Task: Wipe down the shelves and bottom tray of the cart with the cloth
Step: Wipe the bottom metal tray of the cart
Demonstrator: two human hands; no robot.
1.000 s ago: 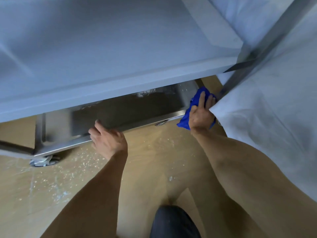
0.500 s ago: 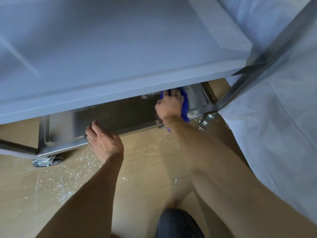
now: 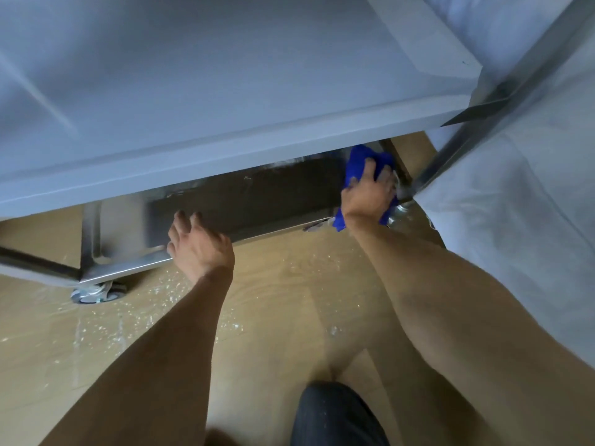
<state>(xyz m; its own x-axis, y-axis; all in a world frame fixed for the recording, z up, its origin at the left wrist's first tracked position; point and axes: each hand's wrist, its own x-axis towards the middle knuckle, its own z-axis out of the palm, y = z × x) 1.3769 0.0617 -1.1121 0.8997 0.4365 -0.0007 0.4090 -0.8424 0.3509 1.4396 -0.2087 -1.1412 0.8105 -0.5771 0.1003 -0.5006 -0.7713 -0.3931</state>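
The steel cart's grey upper shelf (image 3: 225, 75) fills the top of the view. Beneath it the dark, shiny bottom tray (image 3: 273, 194) shows. My right hand (image 3: 368, 197) grips the bunched blue cloth (image 3: 357, 159) and presses it onto the tray's right end, beside the corner post (image 3: 450, 149). Cloth ends hang out below my wrist. My left hand (image 3: 201, 249) holds the tray's front rim left of the middle, fingers hooked over the edge into the tray. The back of the tray is hidden by the upper shelf.
White fabric (image 3: 515, 204) hangs close on the right, touching the cart's post. Castors sit under the left corner (image 3: 96, 292) and the right corner (image 3: 401, 209). The tan floor (image 3: 289, 300) carries wet speckles. My dark-trousered knee (image 3: 335, 416) is at the bottom.
My right hand swept the cloth left along the tray and has come back to the right end. My left hand has stayed on the front rim.
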